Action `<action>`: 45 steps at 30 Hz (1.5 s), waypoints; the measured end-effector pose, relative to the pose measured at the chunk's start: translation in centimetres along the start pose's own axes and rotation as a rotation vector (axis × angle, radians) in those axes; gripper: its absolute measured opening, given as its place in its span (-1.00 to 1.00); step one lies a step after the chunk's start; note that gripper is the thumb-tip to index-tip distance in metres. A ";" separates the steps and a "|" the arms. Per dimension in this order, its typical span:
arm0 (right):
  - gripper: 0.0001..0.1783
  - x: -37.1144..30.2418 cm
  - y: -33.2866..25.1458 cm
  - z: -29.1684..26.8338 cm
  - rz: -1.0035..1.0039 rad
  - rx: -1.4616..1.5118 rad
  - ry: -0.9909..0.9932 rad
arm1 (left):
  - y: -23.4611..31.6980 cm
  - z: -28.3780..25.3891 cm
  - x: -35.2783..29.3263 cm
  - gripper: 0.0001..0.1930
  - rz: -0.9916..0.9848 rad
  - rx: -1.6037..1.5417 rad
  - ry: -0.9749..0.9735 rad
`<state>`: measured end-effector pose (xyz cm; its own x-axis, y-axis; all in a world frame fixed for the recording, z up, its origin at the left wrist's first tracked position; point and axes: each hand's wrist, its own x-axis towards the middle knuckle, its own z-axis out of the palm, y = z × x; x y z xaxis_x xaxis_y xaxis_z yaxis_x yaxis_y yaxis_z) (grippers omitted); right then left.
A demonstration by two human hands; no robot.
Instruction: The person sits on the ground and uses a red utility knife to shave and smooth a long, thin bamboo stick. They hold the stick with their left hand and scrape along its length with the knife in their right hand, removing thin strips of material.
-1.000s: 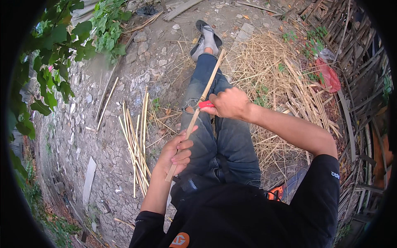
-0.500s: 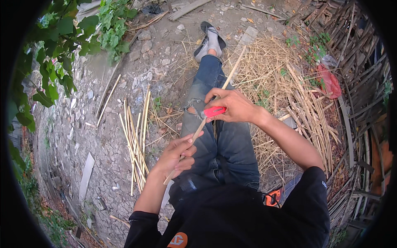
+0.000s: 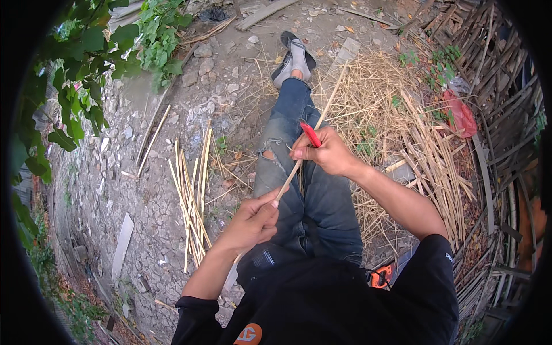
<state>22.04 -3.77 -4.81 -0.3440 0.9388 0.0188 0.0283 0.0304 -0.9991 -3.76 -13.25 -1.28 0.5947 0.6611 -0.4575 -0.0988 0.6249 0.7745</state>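
A long, thin bamboo strip (image 3: 332, 95) slants over my legs, its far end beyond my knees. My left hand (image 3: 253, 223) is closed round its lower part, near my lap. Farther up the strip, my right hand (image 3: 323, 152) grips a red-handled utility knife (image 3: 311, 134), whose handle sticks up past my fingers. The right fingers also meet the strip; whether they pinch it is hard to see. Most of the blade is hidden by the hand.
Left of my legs lies a bundle of bamboo strips (image 3: 190, 207). Shavings (image 3: 368, 86) and more split strips (image 3: 440, 172) cover the ground at right. An orange-handled saw (image 3: 380, 276) rests by my right hip, a red plastic bag (image 3: 459, 115) farther off.
The knife has turned from lying crosswise to pointing up and away, and my right hand has shifted slightly right. My left hand has moved a little up and right along with the strip.
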 end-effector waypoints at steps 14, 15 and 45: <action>-0.86 0.1 3.6 -0.2 -0.133 -0.052 0.106 | -3.2 0.4 1.5 -0.51 0.150 0.225 0.139; -0.85 0.2 3.1 0.2 -0.237 -0.135 0.136 | -2.8 -0.1 1.7 -0.51 0.121 0.121 0.135; -0.70 -4.4 0.2 -1.0 -0.087 -1.002 0.023 | -1.7 -5.9 3.5 -0.07 0.053 -0.147 -0.328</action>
<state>24.50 -7.60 -5.08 -0.3646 0.9256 0.1014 0.7840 0.3639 -0.5029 -6.17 -9.58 -6.78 0.8076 0.5407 -0.2353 -0.2362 0.6622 0.7111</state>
